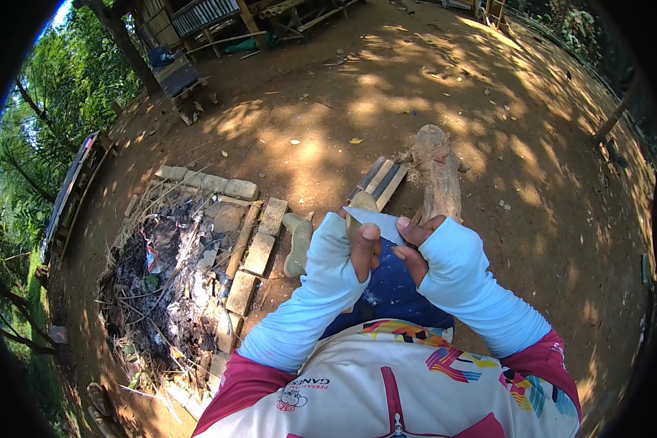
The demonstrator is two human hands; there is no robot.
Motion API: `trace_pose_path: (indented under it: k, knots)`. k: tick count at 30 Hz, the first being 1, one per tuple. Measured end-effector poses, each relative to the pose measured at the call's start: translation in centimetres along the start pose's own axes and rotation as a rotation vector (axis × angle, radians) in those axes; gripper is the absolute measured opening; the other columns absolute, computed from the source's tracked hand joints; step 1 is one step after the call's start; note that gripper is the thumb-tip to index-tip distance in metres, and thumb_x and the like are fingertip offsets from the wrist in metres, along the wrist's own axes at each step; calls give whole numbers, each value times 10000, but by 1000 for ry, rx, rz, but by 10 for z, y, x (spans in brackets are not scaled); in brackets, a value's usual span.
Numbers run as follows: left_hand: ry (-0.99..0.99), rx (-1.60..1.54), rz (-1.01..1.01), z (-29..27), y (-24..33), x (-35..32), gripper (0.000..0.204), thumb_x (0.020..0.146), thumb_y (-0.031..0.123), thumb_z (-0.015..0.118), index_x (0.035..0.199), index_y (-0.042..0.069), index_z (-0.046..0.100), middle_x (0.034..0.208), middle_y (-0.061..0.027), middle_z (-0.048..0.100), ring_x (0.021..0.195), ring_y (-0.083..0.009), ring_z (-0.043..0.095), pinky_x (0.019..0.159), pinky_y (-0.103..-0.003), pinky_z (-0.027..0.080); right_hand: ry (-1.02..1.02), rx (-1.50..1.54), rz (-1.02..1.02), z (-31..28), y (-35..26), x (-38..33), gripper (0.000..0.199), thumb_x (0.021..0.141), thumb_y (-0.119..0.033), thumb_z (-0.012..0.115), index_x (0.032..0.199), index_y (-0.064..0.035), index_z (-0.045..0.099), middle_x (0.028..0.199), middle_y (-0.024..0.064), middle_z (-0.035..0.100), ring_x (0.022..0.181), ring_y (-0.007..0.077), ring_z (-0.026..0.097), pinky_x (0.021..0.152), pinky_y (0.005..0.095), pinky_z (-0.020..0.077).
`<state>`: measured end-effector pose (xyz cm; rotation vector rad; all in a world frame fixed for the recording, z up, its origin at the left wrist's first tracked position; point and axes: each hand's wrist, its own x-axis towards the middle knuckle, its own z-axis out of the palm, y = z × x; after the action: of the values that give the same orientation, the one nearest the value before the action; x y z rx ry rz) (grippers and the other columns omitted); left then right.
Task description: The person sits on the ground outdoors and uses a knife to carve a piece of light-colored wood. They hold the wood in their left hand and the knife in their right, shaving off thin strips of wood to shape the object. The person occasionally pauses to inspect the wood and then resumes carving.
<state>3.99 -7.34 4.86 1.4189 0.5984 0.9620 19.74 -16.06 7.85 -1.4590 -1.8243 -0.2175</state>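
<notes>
In front of my lap, a flat pale-grey pointed piece (380, 223) spans between my two hands, its narrow tip toward the upper left. It looks like a blade, but its kind does not show for certain. My left hand (364, 252) is closed at its left side, thumb up and fingers curled. On the other side my right hand (418, 248) pinches its wider end between thumb and fingers. Pale blue sleeves cover both wrists and the backs of the hands. Beyond the piece is a tan boot (363, 206); another boot (298, 244) rests left of my arm.
A cut log (441, 175) lies ahead on the dirt, next to a small slatted wooden piece (381, 180). To my left, concrete blocks (258, 252) edge an ash pit (175, 263) with sticks and litter. A bench (177, 76) and a hut stand farther off.
</notes>
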Motion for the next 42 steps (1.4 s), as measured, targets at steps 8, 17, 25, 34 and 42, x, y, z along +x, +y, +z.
trace_pose_path:
  k: [8,17,25,34,42]
  knots:
    - [85,-79,33,3,-14,7,479,927,483,627,1027,20,556,752,-45,608,588,-110,569,496,-238,449,55,23,46,13,-2,-1,386,772,-67,771,1146,-91,681,711,104,598,572,259,592,482,354,455]
    - [134,-132,-10,8,-7,9,405,908,390,691,1025,32,541,704,-33,583,565,-114,576,496,-235,465,186,370,227,32,-1,-6,279,900,-74,682,1158,9,610,881,84,645,753,155,634,622,275,490]
    - [24,-82,-96,-1,-1,1,529,855,333,759,1170,16,476,766,-29,586,588,-86,576,505,-222,471,67,822,705,6,7,-3,476,1012,-435,485,1211,-5,532,733,57,601,559,74,497,521,215,399]
    - [-23,-52,-79,-2,13,-2,703,830,321,786,1342,10,418,812,-17,588,631,-72,559,529,-219,471,29,861,741,-7,18,-5,497,993,-479,502,1202,-28,499,747,102,642,550,105,555,506,229,430]
    - [-72,-69,-62,-3,15,-3,771,842,301,778,1425,15,362,884,-14,580,693,-49,525,584,-196,446,1,796,612,-13,21,-7,511,982,-490,519,1182,-19,524,837,75,631,674,104,574,603,242,452]
